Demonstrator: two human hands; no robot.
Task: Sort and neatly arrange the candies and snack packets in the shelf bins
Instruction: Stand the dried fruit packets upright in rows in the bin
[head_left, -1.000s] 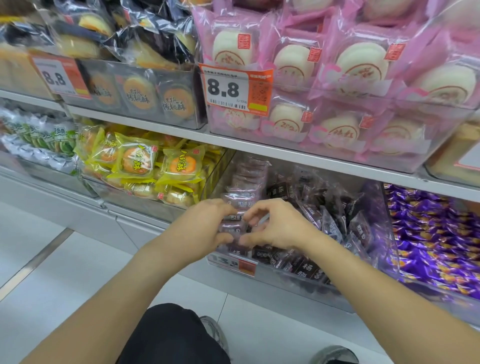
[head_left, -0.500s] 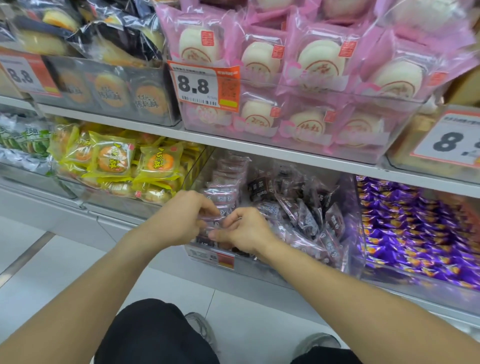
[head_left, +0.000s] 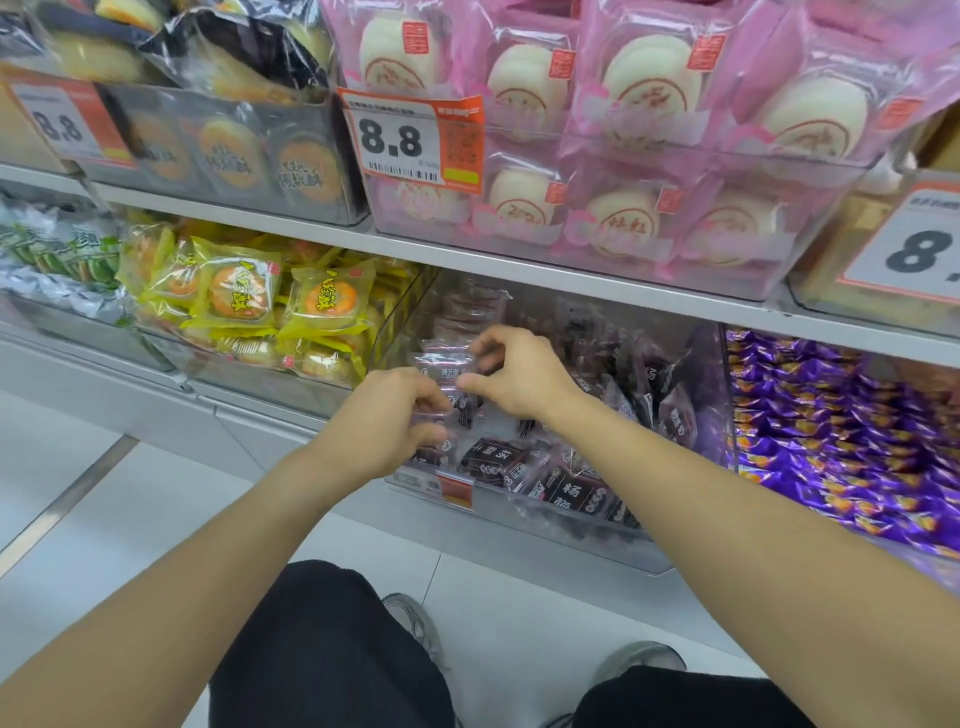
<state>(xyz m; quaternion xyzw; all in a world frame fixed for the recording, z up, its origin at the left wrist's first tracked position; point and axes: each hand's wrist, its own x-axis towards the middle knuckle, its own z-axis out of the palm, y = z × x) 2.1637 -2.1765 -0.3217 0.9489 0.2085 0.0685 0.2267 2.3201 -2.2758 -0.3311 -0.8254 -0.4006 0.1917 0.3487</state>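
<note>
Both hands are working in the clear bin (head_left: 696, 395) on the lower shelf. The left hand (head_left: 384, 421) and right hand (head_left: 519, 374) are each pinching a small dark-wrapped snack packet (head_left: 441, 364) with curled fingers, holding it over the pile, right between the yellow packets (head_left: 236, 291) and purple candies (head_left: 831, 426).

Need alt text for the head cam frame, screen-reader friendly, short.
Two bare hands, left hand and right hand, pinch small dark snack packets over a clear shelf bin of the same packets. Yellow pastry packets fill the bin to its left, purple candies the one to its right, with pink-wrapped white cakes on the shelf above.
</note>
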